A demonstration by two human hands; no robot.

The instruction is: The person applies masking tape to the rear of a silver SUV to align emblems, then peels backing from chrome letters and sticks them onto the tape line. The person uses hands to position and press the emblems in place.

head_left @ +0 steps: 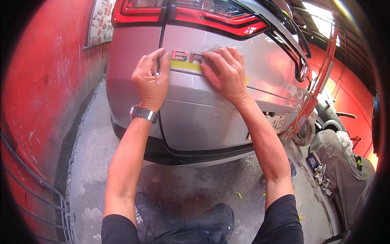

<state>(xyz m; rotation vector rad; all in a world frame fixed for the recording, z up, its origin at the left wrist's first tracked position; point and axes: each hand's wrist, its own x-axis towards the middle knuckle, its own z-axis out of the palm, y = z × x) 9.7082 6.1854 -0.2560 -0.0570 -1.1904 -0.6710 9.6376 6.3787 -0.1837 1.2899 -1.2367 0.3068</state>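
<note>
Chrome letter emblems (pixel 179 55) sit in a row on the grey car's tailgate (pixel 203 122), just above a strip of yellow-green tape (pixel 185 65). At the row's left end is my left hand (pixel 151 75), its thumb and index fingertips brought close together beside the first letter. Whether anything is between them is too small to tell. My right hand (pixel 225 71) has thumb and fingers closed at the right-hand letter emblem (pixel 196 57), partly covering it. A ring and a wristwatch (pixel 143 114) are on my left hand and wrist.
A red tail light (pixel 219 18) lies above the letters. To the left runs a red wall (pixel 36 81) with metal bars (pixel 36 179) low down. A covered object (pixel 341 162) stands at right, near a red post (pixel 306 110). Tape scraps (pixel 239 195) lie on the floor.
</note>
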